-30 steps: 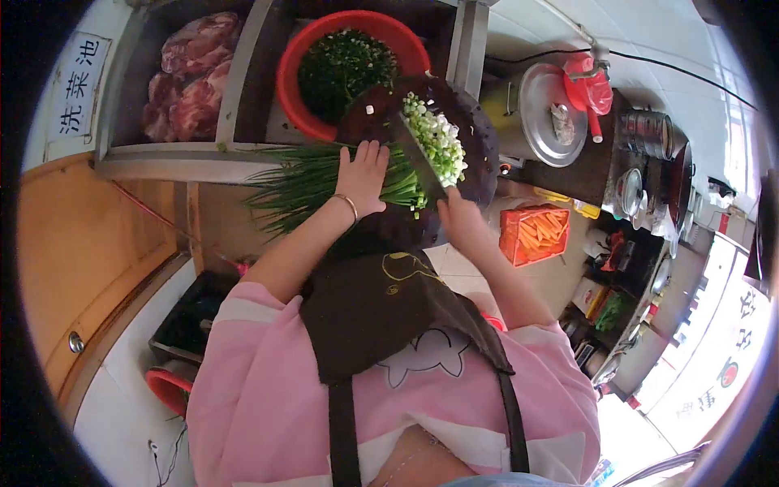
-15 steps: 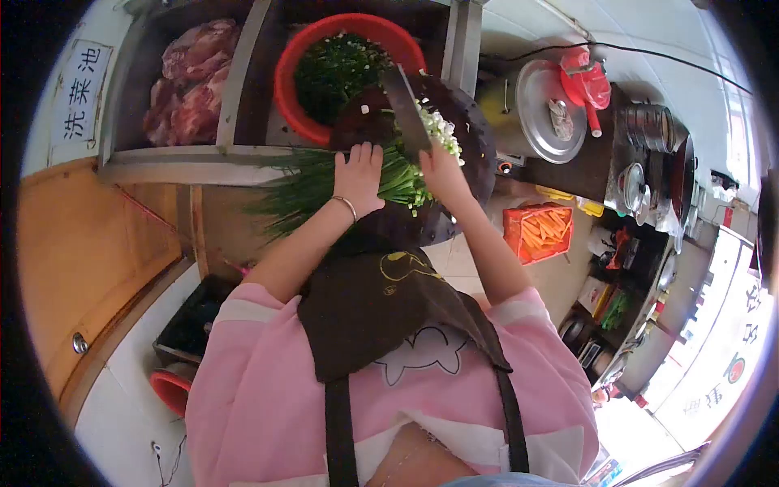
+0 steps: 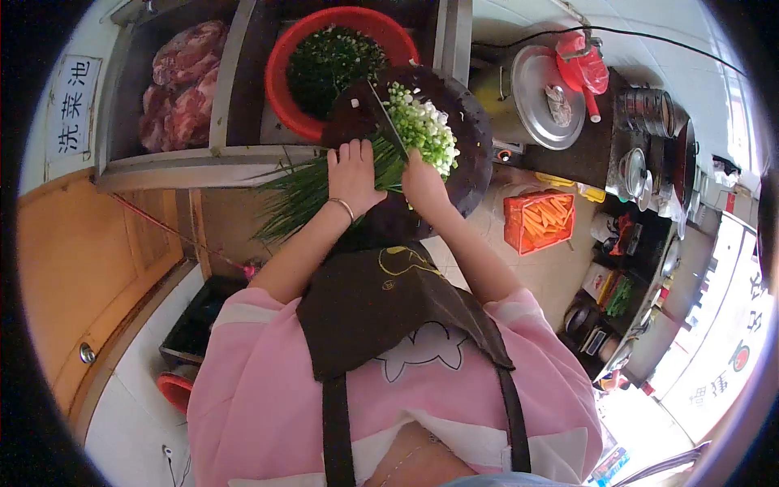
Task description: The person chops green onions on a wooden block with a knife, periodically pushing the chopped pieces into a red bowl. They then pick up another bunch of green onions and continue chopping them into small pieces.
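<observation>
My left hand [image 3: 353, 177] presses down on a bundle of green onions [image 3: 299, 199], its fingers laid over the stalks and the thumb to the right. In my right hand [image 3: 423, 187] is the handle of a kitchen knife [image 3: 387, 122]. The blade points up and left, seen nearly edge-on, at the cut end of the bundle. Chopped green onion [image 3: 434, 138], white and pale green, lies piled to the right of the blade. All of this rests on a round dark cutting board [image 3: 472, 118]; the long green leaves hang past its left side.
Behind the board, a red basin [image 3: 274, 85] holds chopped greens. Raw meat [image 3: 182, 89] lies in the sink compartment at far left. A lidded pot [image 3: 531, 101] stands right of the board. An orange crate of carrots [image 3: 513, 231] sits lower, on the floor side.
The knife has turned from showing its flat side to nearly edge-on and shifted left with my right hand. More chopped green onion shows right of the blade. My left hand stays on the bundle.
</observation>
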{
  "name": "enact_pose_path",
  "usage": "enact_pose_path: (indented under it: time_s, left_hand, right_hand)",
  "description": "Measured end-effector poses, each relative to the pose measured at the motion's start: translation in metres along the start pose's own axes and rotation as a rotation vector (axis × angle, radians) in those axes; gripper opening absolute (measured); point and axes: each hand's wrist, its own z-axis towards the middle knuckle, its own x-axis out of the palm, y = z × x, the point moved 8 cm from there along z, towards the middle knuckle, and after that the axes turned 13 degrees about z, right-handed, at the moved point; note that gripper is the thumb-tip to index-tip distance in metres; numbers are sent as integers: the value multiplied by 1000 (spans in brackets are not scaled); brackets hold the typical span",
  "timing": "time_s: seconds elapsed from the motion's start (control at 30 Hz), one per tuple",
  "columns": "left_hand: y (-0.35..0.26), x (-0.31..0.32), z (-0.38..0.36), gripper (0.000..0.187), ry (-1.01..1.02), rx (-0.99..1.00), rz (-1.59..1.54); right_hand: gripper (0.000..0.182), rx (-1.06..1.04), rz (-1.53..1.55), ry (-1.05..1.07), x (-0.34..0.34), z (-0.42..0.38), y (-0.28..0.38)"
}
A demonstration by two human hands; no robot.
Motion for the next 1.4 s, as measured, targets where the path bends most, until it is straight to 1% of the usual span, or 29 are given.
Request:
enact_pose_path:
  time_s: [0.03, 0.1, 0.13, 0.2, 0.27, 0.33, 0.4, 0.47, 0.53, 0.57, 0.6, 0.63, 0.67, 0.73, 0.8, 0.83, 0.9, 0.97, 1.03, 1.1, 1.13, 1.17, 1.23, 1.3, 1.37, 1.4]
  left_hand:
    - [2, -2, -1, 97, -7, -10, 2]
    - [2, -7, -4, 96, 4, -14, 8]
    - [2, -9, -2, 95, 14, -28, 1]
    - [3, -6, 2, 95, 2, -48, -33]
    - [2, -1, 0, 95, 7, -64, -71]
    - [3, 0, 1, 95, 32, -94, -92]
    - [2, 0, 1, 95, 26, -87, -86]
    - [2, -2, 1, 95, 22, -85, -76]
    - [1, 0, 2, 95, 53, -57, -62]
    - [-1, 5, 0, 95, 61, -48, -60]
    - [-2, 5, 0, 94, 12, -52, -63]
    - [-1, -1, 0, 93, -48, -54, -56]
    - [-1, -3, -1, 93, -51, -48, -47]
    - [-1, 0, 0, 98, 42, -62, -49]
    - [1, -2, 1, 97, 40, -93, -51]
    - [2, 1, -2, 97, 58, -120, -55]
    - [1, 0, -3, 96, 56, -126, -66]
    - [2, -2, -3, 94, 47, -126, -75]
    - [2, -3, -2, 93, 42, -128, -63]
    - [2, -1, -1, 93, 57, -122, -61]
    - [2, 0, 0, 93, 74, -113, -56]
    - [3, 1, 0, 93, 79, -115, -56]
    - [0, 0, 0, 92, 69, -81, -45]
    - [-1, 4, 0, 92, 81, -67, -39]
    - [2, 4, -2, 91, 80, -60, -31]
    - [0, 4, -3, 92, 71, -1, -20]
  right_hand:
    - [23, -1, 8, -7, -7, 7, 4]
    - [22, -143, 184, -36, -23, 12, 18]
    - [22, -149, 185, -41, -32, 8, 20]
    - [20, -121, 178, -126, -54, -18, 16]
    - [20, -86, 195, -78, -70, -53, 20]
    - [21, -49, 213, -43, -66, -80, 18]
    - [20, 128, 17, 35, -47, -96, -6]
    - [23, 128, 26, 23, -26, -92, -19]
    - [23, 37, 164, -60, -14, -74, -15]
    - [22, 20, 160, -58, 4, -58, -19]
    - [21, -1, 156, -62, 13, -38, -21]
    - [21, -5, 169, -76, 6, -21, -15]
    - [22, -26, 194, -73, -4, -9, -2]
    - [23, -56, 218, -80, -15, -5, 10]
    - [25, -82, 221, -132, -29, -18, 8]
    - [26, -55, 269, -145, -37, -30, 10]
    - [26, -66, 274, -115, -55, -62, 20]
    - [26, -77, 279, -95, -53, -84, 24]
    - [20, 91, 174, -37, -39, -95, 11]
    - [20, 58, 167, -63, -15, -85, -6]
    - [20, 28, 166, -91, -11, -81, -3]
    - [22, 4, 161, -76, -5, -71, 0]
    - [23, -10, 173, -100, 4, -41, 13]
    - [25, -22, 193, -116, 5, -6, 23]
    - [23, -43, 229, -147, -1, 7, 17]
    - [22, -66, 259, -174, -7, 12, 15]
